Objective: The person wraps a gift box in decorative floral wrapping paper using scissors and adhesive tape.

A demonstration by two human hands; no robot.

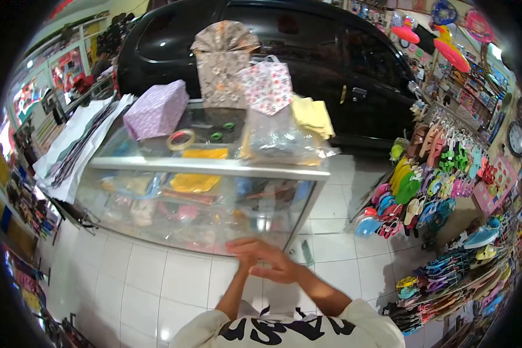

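In front of my body, my right hand [271, 260] lies across my left hand [246, 264], and the two touch or overlap. The right hand's fingers stretch out to the left with the thumb apart, and no object shows in it. Most of my left hand's fingers are hidden behind the right. Beyond them stands a glass display counter [214, 165]. On its top are a lilac patterned wrapped package [156, 110], a tape roll [181, 140], a tall fan-topped floral wrapped package [221, 69], a small floral bag [267, 87], clear plastic packs [278, 139] and yellow folded material [313, 116].
Striped and white sheets [84, 145] hang over the counter's left end. A black car [307, 52] stands behind it. To the right are racks of colourful sandals [423, 180] and more footwear [464, 267]. White floor tiles [139, 278] surround me.
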